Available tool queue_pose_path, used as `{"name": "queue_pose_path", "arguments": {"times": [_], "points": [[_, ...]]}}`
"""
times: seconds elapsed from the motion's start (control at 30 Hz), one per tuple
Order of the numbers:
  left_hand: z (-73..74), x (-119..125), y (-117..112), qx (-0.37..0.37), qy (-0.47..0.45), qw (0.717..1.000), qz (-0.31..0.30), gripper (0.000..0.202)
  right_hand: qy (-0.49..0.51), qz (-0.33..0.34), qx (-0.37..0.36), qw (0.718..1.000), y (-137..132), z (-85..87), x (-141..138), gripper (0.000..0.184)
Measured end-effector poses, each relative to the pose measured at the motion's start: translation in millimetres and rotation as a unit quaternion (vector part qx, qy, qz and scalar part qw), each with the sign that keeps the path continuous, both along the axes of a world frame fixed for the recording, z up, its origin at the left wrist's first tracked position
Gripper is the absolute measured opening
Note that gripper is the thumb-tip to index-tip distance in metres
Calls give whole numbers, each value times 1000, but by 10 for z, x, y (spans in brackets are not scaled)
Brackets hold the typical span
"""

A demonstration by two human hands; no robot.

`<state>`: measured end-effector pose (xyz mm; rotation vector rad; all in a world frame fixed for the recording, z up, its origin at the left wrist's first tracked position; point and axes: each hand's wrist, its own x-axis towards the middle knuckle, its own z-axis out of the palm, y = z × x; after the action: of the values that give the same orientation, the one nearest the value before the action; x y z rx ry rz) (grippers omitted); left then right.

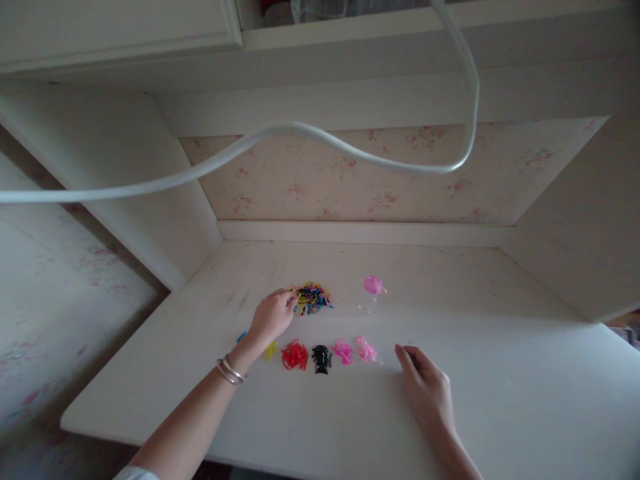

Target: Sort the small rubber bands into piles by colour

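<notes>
My left hand [273,315] reaches to the left edge of a mixed pile of small colourful bands [313,297], which look like rubber bands. Its fingers are pinched together, and what they hold is too small to make out. Nearer to me lies a row of sorted heaps: blue bands [241,337] and yellow bands [271,351], both partly behind my left arm, then red bands [295,356], black bands [321,359], darker pink bands [343,351] and light pink bands [366,349]. My right hand [425,383] hovers right of the light pink heap, thumb and fingers closed; any content is hidden.
A pink item [374,285] lies farther back, with small clear bits [369,307] in front of it. All sits on a white desk [500,373] between side panels. A white cable [300,130] hangs across the view below the upper cabinet [120,30].
</notes>
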<state>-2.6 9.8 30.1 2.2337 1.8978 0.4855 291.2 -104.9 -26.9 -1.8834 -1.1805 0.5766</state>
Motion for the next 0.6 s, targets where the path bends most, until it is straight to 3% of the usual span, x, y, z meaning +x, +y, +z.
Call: {"name": "queue_pose_path", "arguments": {"times": [0.2,0.4,0.6], "points": [[72,-247,-259,15,-32,999,0,29,-11,3,-17,1000,-6,-21,12,47],[6,-459,-689,-5,-50,998,26,33,-14,-3,-31,999,-8,-20,16,46],[-65,-577,-1012,-37,8,997,64,25,-22,8,-22,999,-5,-34,11,45]]}}
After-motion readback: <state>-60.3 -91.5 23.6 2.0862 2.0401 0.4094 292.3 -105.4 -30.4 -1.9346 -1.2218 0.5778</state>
